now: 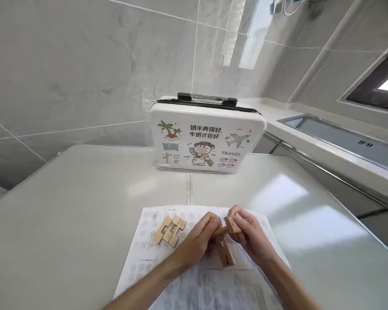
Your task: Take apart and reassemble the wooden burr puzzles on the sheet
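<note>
My left hand [204,234] is closed around joined wooden puzzle pieces, its fingertips partly hiding them. One long wooden puzzle piece [225,254] with a dark mark on its end points down toward me below the hands. My right hand [250,232] pinches another wooden puzzle piece [233,224], which meets the pieces in my left hand. To the left, several notched wooden puzzle pieces [170,230] lie flat on a printed sheet [142,241] with small diagrams. Both hands are over this sheet.
A white case [210,137] with cartoon prints and a black handle stands upright at the back of the pale table [67,224], against the grey tiled wall. To the right runs a counter [326,133] with a dark glass panel [339,137].
</note>
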Available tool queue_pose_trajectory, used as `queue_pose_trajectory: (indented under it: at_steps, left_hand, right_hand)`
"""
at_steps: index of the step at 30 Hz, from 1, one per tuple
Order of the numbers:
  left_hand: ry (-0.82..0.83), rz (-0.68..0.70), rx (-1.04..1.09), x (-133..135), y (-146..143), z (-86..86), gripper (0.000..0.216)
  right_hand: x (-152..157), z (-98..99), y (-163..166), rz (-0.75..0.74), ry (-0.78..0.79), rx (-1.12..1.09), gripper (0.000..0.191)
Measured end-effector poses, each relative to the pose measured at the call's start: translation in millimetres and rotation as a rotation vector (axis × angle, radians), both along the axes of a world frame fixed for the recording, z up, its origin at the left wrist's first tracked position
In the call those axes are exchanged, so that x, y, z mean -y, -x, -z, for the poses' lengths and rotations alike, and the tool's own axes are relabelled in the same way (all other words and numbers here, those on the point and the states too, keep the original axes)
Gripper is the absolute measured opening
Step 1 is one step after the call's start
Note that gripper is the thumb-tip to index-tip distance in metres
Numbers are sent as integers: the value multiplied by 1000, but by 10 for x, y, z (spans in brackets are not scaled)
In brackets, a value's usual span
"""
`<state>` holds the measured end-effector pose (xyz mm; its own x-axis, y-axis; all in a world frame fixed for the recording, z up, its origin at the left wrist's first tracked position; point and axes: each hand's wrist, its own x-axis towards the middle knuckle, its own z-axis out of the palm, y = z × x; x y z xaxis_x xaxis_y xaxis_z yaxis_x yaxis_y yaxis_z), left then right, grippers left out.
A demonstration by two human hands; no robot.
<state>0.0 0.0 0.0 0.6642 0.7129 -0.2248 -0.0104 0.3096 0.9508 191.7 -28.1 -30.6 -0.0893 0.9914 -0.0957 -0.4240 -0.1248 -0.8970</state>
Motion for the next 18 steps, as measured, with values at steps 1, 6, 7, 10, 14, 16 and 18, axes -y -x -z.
queue_pose_trajectory:
  at_steps: [1, 6, 7, 10, 14, 16, 18]
  left_hand:
    - [23, 9, 4, 4, -13, -1, 40]
    - [79, 12, 26, 20, -46, -4, 40]
    - [79, 7, 29, 20, -46, -1, 40]
    - [66, 8, 35, 18, -39, 19, 40]
    - [62, 26, 47, 10, -29, 45, 40]
    - [66, 23, 47, 8, -28, 47, 41]
    - [62, 20, 39, 13, -30, 43, 41]
  right_hand:
    - [2, 1, -5, -1, 3, 0, 36]
    - [15, -19, -24, 0, 13, 11, 40]
    - [18, -27, -26, 2, 14, 18, 41]
    - [22, -52, -29, 38, 18, 37, 41]
    - [16, -67, -27, 89, 19, 34, 43]
    - [7, -70, -22, 82, 23, 32, 43]
    - [-1, -75, -15, 87, 28, 33, 43]
